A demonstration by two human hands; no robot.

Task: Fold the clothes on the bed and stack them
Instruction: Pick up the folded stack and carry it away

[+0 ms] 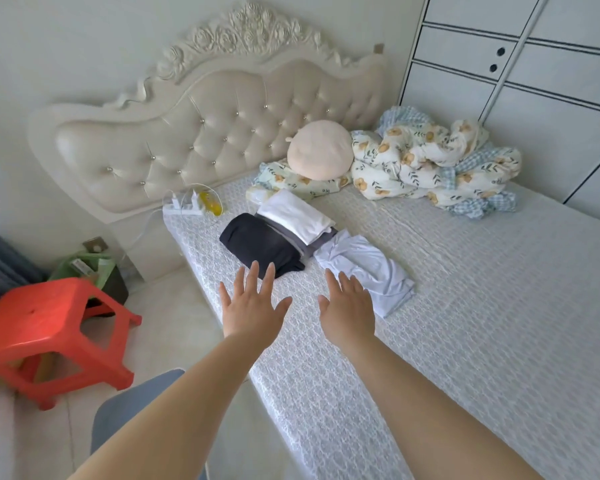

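Folded clothes lie near the bed's left edge: a black garment point(257, 244), a white folded piece point(297, 213) lying on a grey one point(321, 241), and a pale lilac garment point(371, 268) loosely folded to the right. My left hand point(248, 304) hovers flat with straight, spread fingers just short of the black garment. My right hand point(349, 308) is stretched out the same way, beside the near-left end of the lilac garment. Neither hand holds anything.
The bed point(465, 323) has a pale patterned cover. A crumpled floral quilt point(433, 164) and a round beige cushion point(321, 148) sit by the tufted headboard point(201, 133). A power strip point(182, 207) lies at the bed corner. A red stool point(52, 330) stands on the floor at left.
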